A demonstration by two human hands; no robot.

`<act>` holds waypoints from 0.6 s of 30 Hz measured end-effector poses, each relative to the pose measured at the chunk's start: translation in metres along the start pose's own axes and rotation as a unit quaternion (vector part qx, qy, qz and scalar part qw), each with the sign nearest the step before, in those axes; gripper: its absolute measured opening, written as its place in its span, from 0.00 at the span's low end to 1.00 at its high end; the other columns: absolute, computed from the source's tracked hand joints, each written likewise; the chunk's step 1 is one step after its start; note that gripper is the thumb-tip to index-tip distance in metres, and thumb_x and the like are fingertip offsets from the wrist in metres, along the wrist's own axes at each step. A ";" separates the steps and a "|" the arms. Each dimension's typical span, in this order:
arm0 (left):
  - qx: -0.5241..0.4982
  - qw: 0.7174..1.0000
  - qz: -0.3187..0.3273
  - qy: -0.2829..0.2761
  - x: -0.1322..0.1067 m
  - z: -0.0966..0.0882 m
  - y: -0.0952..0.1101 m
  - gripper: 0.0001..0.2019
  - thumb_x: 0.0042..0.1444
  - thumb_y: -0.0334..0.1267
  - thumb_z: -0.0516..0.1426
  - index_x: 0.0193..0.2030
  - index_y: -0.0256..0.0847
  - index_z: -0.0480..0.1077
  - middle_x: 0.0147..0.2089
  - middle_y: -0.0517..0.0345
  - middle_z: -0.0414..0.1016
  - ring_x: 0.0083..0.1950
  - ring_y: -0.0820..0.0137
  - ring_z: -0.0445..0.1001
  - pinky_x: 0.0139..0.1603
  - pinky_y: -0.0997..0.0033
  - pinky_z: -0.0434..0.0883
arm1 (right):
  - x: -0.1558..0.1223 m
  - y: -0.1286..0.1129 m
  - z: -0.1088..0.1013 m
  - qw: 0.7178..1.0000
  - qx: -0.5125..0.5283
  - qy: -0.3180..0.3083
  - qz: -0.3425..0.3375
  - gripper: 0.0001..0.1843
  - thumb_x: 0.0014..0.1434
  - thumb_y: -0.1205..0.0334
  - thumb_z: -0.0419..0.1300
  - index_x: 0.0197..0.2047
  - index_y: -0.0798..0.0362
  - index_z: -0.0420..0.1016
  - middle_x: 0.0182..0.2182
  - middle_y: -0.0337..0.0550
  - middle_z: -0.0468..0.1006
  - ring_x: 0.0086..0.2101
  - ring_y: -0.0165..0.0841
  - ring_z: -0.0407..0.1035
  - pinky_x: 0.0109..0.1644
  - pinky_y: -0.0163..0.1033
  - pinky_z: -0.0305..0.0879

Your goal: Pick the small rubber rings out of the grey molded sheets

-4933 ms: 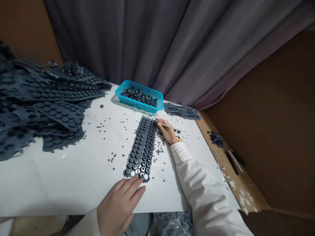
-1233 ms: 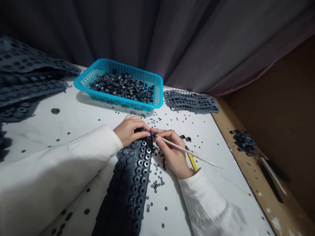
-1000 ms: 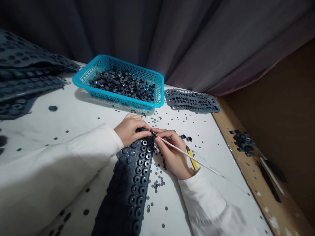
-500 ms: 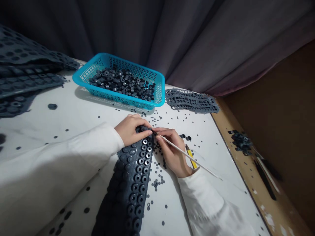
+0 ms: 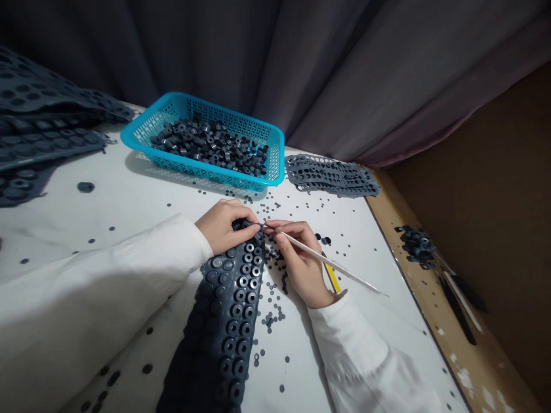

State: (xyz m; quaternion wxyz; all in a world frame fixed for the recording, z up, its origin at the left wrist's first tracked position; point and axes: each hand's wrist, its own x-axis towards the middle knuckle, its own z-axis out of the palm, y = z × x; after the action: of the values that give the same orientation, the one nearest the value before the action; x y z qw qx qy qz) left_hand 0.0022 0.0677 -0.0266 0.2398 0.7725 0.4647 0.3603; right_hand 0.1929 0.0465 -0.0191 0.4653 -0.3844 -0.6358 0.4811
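A long dark rubber strip (image 5: 230,321) studded with small rings lies on the white table (image 5: 142,189), running from the near edge toward the middle. My left hand (image 5: 224,225) is closed on the strip's far end, fingers curled over it. My right hand (image 5: 297,261) pinches a thin white stick (image 5: 331,265) like a pen, its tip at the strip's far right corner, touching my left fingertips. A yellow-handled tool (image 5: 332,279) lies under my right hand.
A blue basket (image 5: 275,155) of dark rings stands behind my hands. Punched-out rubber sheets (image 5: 331,175) lie to its right, and a big pile of sheets (image 5: 38,132) at far left. Small rubber dots litter the table. More rings (image 5: 415,246) and tools sit on the brown ledge at right.
Since the oldest frame my left hand has moved from the strip's near end to its far end, and the view has come closer. In the last second the hands have barely moved.
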 end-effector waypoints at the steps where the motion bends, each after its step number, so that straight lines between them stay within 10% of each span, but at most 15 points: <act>1: 0.000 1.000 -0.001 0.001 0.000 0.000 0.000 0.09 0.54 0.39 0.56 0.30 0.39 0.75 0.29 0.58 0.75 0.34 0.68 0.72 0.40 0.69 0.66 | 0.000 0.000 0.000 1.000 0.006 0.004 0.003 0.03 0.60 0.59 0.58 0.37 0.48 0.69 0.44 0.42 0.78 0.44 0.33 0.73 0.53 0.44 0.68; 18: 0.014 1.000 0.009 0.009 0.000 0.000 0.003 0.09 0.53 0.40 0.56 0.29 0.38 0.74 0.29 0.56 0.75 0.34 0.68 0.72 0.39 0.68 0.65 | 0.000 -0.001 0.003 0.999 0.027 -0.007 0.018 0.01 0.60 0.63 0.59 0.36 0.50 0.69 0.44 0.42 0.80 0.48 0.34 0.73 0.54 0.43 0.67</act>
State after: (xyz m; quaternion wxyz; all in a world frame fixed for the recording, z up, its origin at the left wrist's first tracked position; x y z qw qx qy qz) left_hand 0.0035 0.0667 -0.0245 0.2219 0.7763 0.4650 0.3632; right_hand 0.1902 0.0454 -0.0189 0.4624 -0.3800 -0.6187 0.5090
